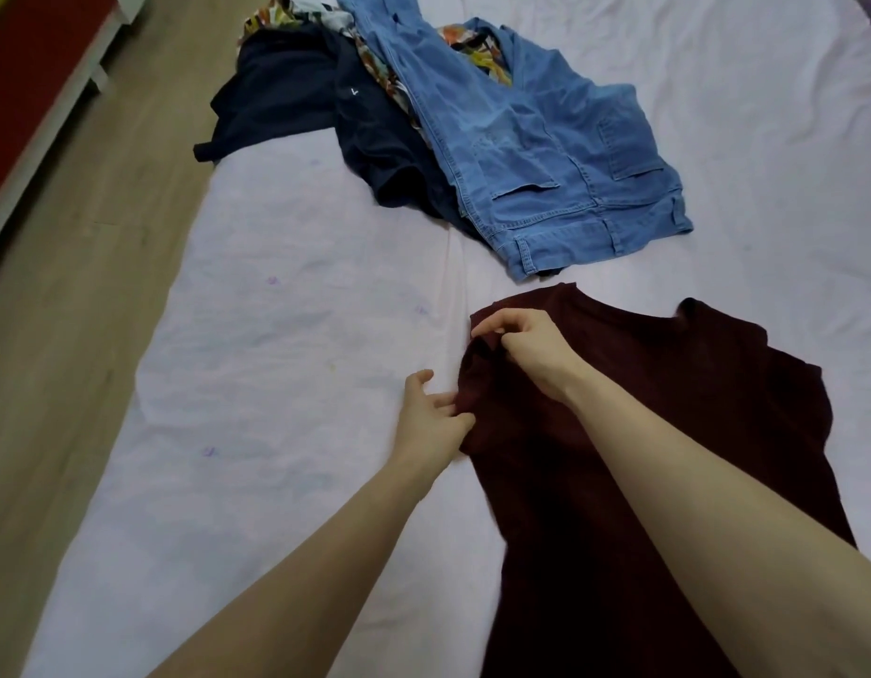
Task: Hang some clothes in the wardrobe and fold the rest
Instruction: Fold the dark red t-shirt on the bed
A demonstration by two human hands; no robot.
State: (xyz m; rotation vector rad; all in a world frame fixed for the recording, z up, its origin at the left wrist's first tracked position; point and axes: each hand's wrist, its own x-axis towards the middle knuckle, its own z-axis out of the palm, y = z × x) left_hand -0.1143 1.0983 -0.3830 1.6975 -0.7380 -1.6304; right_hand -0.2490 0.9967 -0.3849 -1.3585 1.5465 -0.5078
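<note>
1. Two bare forearms come in from the bottom edge and reach forward over the bed (276, 335), which is covered with a pale, slightly wrinkled sheet with small faint marks.
2. A maroon shirt (595, 482) lies flat on the sheet at the near right. Its cloth is dark, soft and matte. The right forearm crosses over it and hides a part of it.
3. The left hand (431, 415) is at the left edge of the shirt. Its fingers are relaxed and a little spread, and the fingertips touch the edge of the cloth. I cannot tell if they pinch it.
4. The right hand (514, 342) is a little farther, on the upper left corner of the shirt. Its fingers are curled and pinch a small fold of the cloth.
5. Beyond the shirt, apart from it, lie blue jeans (546, 154) of thick denim, with seams, pockets and belt loops visible.
6. Under and left of the jeans lies a crumpled navy garment (296, 90) which hangs partly over the bed edge.
7. A colourful patterned cloth (296, 9) shows at the far end of the pile.
8. On the left is a wooden floor (81, 237), and beyond it a white and red piece of furniture (42, 90).
</note>
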